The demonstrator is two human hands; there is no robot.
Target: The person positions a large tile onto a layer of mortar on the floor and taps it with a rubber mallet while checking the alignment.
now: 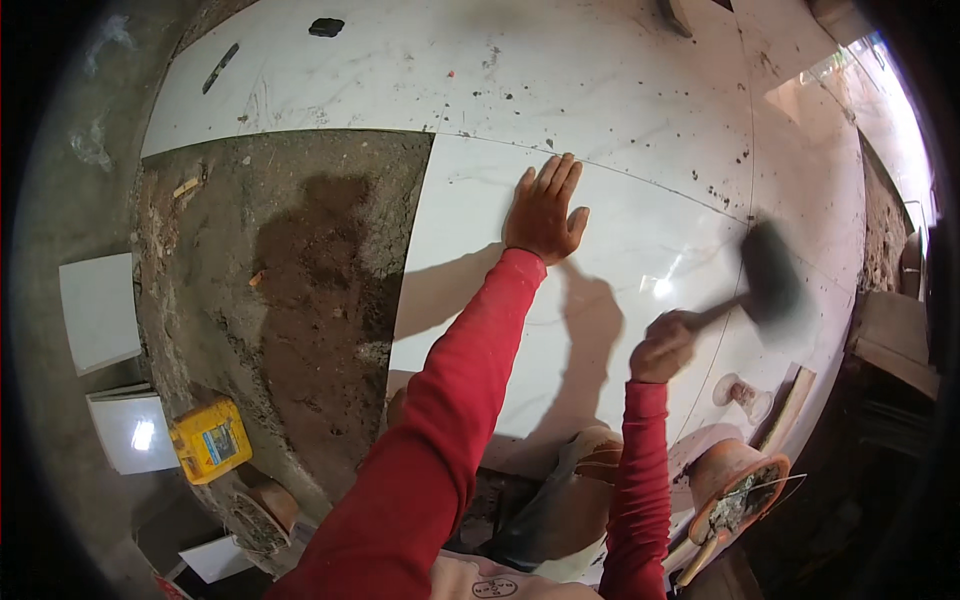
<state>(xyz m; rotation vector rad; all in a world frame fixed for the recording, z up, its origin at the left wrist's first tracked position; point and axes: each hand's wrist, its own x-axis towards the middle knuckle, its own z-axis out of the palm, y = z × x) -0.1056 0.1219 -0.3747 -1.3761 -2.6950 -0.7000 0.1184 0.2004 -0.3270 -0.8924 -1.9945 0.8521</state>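
My left hand (545,208) lies open with outstretched fingers on a large white marbled tile (475,195), close to its far seam. My right hand (660,345) grips the handle of a black mallet (770,280), whose head is blurred over the tile on the right; whether it touches is unclear. Left of the tile is a rectangle of rough, brown-grey bedding (210,290). Shadows of my arms fall across the tile.
An orange bucket of grey mix (705,465) and a wooden batten (785,410) sit at lower right, near a small pale round object (743,398). At left are loose white tiles (97,310), a yellow jerrycan (210,441) and another bucket (270,510). Dark fragments dot the far tiles.
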